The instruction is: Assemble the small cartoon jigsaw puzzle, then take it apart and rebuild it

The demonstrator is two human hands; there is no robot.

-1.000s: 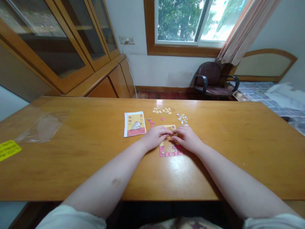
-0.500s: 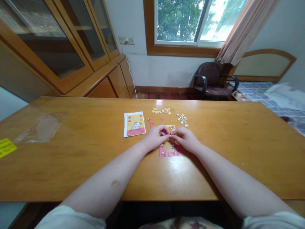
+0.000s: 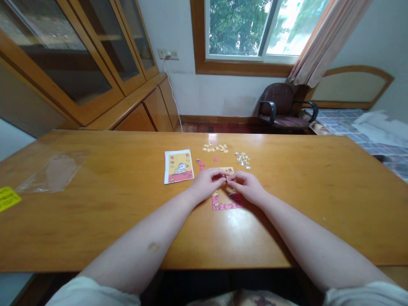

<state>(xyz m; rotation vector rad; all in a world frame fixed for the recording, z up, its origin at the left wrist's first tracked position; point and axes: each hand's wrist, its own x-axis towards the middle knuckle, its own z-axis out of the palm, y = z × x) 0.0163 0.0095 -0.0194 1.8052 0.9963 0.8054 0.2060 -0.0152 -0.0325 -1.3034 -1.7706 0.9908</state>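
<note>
Over a partly assembled puzzle frame [image 3: 227, 206], my left hand [image 3: 208, 182] and my right hand [image 3: 247, 185] meet at the fingertips. Both hands pinch a small dark puzzle piece [image 3: 227, 180] between them. The frame has a pink lower edge and a yellow top edge, with bare wood inside; my hands hide parts of its sides. Behind it lie yellow pieces [image 3: 215, 148], a group of white pieces [image 3: 243, 160] and a few pink pieces [image 3: 202, 165]. A picture card [image 3: 179, 166] with a white animal lies left of my left hand.
A clear plastic bag [image 3: 60, 172] and a yellow label [image 3: 9, 198] lie at the left of the wooden table [image 3: 127, 170]. Beyond the table are a cabinet [image 3: 134, 114] at the left, a chair [image 3: 280, 106] and a bed at the right.
The view has shifted slightly. My hands stay over the puzzle frame, with the fingertips slightly changed around the small piece, which shows a little more clearly.
</note>
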